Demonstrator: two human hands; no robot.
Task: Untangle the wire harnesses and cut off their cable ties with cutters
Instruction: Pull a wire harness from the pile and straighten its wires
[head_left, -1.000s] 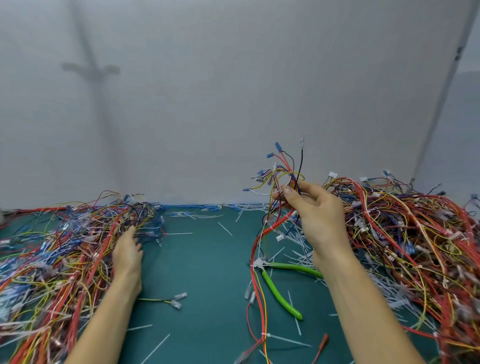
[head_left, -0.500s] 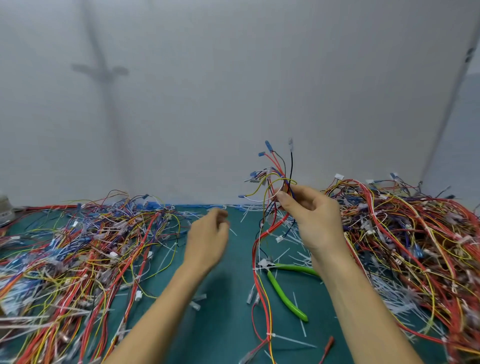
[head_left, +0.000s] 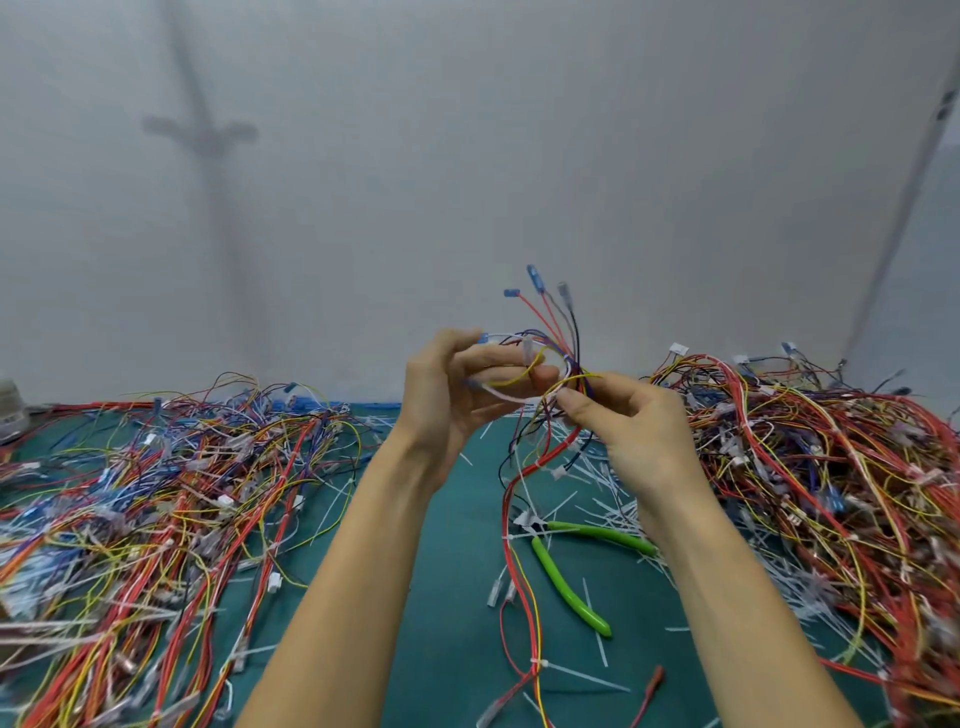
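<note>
The harness hangs in the air over the middle of the surface. Its tail trails down across the green mat toward the near edge. The right grip pinches the bundle where the strands cross. The left grip curls round 1 or 2 loose white and yellow leads at the fanned end.

The step in hand looks like teasing these ends apart. It goes best if the right pinch stays fixed as an anchor while the left draws 1 lead at a time out through the loop, never yanking, since the terminals can snag.

A cable tie shows on the tail near the near edge, so the bundle needs feeding upward to reach it. The cutters lie untouched on the surface, just right of the tail. Keep the tail away from the left pile and the right pile, or it may tangle again.
</note>
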